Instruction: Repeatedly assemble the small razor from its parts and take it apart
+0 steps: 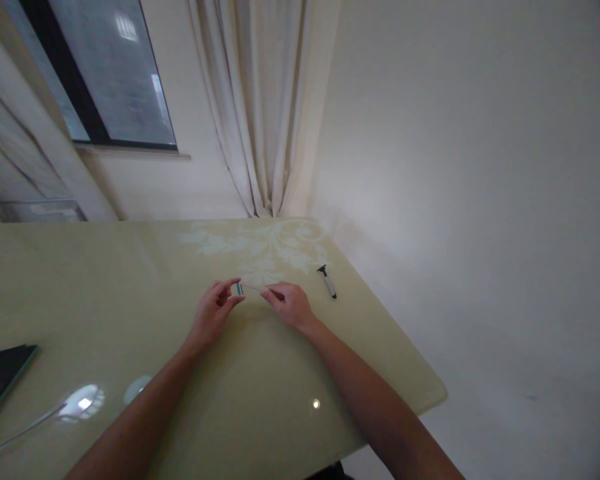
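Small striped piece (239, 288), dark with a blue-green band, is sitting upright between the fingertips of the left hand (219, 300), above the middle of the glossy yellow-green table (260, 400). The left hand is pinching it by its two ends, the index finger pressing from the far side and the thumb from the near side, while the remaining fingers are curling in behind. Opposite it, the right hand (291, 305) is pinching a thin pale stick (253, 287) between thumb and fingers, knuckles turning upward, and the stick is pointing left at the striped piece; whether its tip is touching, I cannot tell. The two hands are facing each other with a narrow gap between them, and both bare forearms are reaching in from the near edge. Off to the right of the right hand, well apart from it, a razor (328, 283) with a grey and black handle is lying on the tabletop, its black T-shaped end pointing away toward the back. Behind the hands, a pale leafy pattern (260, 243) is showing on the table's far part. Over on the left, a dark flat object (3, 370) is lying near a white cable (20, 433), and a pale round disc (137, 389) is peeking out beside the left forearm. Beyond the table, a cream curtain (260, 100) is hanging to the right of a dark-framed window (115, 73), and a plain wall (470, 200) is filling the right side
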`<state>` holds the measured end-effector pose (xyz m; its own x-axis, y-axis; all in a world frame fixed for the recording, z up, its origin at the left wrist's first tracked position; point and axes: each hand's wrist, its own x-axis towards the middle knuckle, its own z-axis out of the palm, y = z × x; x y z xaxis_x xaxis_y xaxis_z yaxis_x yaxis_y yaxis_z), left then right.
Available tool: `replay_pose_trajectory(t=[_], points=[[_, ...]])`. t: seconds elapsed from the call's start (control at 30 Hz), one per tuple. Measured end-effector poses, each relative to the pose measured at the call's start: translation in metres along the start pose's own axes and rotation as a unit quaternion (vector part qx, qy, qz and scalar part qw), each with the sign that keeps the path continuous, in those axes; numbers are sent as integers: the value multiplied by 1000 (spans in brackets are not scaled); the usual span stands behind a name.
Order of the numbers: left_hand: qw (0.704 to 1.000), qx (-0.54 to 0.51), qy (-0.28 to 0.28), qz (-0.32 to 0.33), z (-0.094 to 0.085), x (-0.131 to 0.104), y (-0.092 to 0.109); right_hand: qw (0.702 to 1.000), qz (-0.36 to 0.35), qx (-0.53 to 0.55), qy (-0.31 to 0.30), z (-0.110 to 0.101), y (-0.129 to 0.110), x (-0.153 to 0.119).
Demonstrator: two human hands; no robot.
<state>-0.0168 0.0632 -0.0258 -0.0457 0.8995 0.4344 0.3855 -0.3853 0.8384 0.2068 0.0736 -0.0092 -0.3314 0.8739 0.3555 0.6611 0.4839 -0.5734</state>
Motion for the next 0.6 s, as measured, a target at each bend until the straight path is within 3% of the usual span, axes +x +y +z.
replay_pose_trajectory(t=[0.2,0.6], points=[[1000,-1,-7,-8,0,0,2,1000,23,-10,16,0,0,0],[1000,0,-9,-11,0,-1,2,1000,7,-16,-15,-3,-6,-1]])
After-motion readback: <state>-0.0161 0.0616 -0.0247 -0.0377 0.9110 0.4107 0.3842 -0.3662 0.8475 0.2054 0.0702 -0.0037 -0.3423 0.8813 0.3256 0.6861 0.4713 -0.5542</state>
